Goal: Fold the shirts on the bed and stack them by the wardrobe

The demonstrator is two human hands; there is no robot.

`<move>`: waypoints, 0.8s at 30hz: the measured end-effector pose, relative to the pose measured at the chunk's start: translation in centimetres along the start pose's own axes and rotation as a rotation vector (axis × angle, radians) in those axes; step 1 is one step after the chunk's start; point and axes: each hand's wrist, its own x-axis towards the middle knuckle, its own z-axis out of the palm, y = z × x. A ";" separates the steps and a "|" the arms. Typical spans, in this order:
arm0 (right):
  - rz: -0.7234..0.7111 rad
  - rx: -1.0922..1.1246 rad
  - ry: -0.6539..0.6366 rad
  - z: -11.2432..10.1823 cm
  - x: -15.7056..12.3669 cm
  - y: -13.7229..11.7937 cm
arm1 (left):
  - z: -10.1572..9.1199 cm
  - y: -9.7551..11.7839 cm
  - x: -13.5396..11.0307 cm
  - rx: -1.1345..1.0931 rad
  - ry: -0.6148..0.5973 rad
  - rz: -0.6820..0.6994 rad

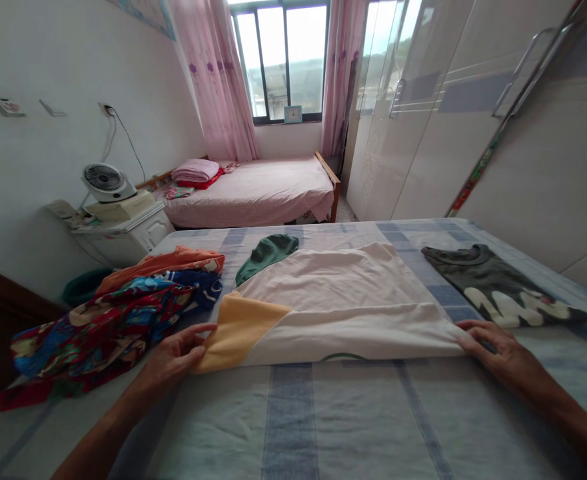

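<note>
White shirt (343,280): laid out flat mid-way across striped bed sheet (293,427), lengthwise left to right. Showing green sleeve (268,259) at far left, yellow sleeve (250,323) at near left. Doubled over along near side, near layer lying on top of the rest, with a bit of dark green curved print visible at the near edge. Grasped at both ends of that edge: yellow fabric pinched between thumb and fingers of left hand (180,350), white fabric at near right corner pinched in right hand (493,343). Left of shirt, beside left hand: loose clothes heap (148,320), orange, navy and patterned red. Right of shirt, just beyond right hand: dark shirt (508,287) with white print, lying flat, apart from the white one. Further back: pink bed (268,190) carrying folded pink bedding (196,171) at its left end, below window with clock (293,114) on sill. Far left: fan (107,182) above white cabinet (150,227). Right side: glossy wardrobe (423,133).
</note>
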 end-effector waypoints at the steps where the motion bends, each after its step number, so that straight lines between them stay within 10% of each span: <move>1: -0.019 -0.054 0.025 0.1 0.1 0.1 | 0.0 0.1 0.0 0.043 -0.022 -0.001; 6: -0.183 -0.237 0.244 0.4 1.7 -2.2 | 0.8 1.6 0.4 0.074 0.026 0.000; 16: -0.345 -0.151 -0.013 3.2 6.6 -6.1 | 0.5 1.0 1.1 0.482 0.162 0.182; 24: -0.049 0.013 0.085 2.3 17.4 -6.1 | 3.1 7.0 12.2 0.660 0.155 0.508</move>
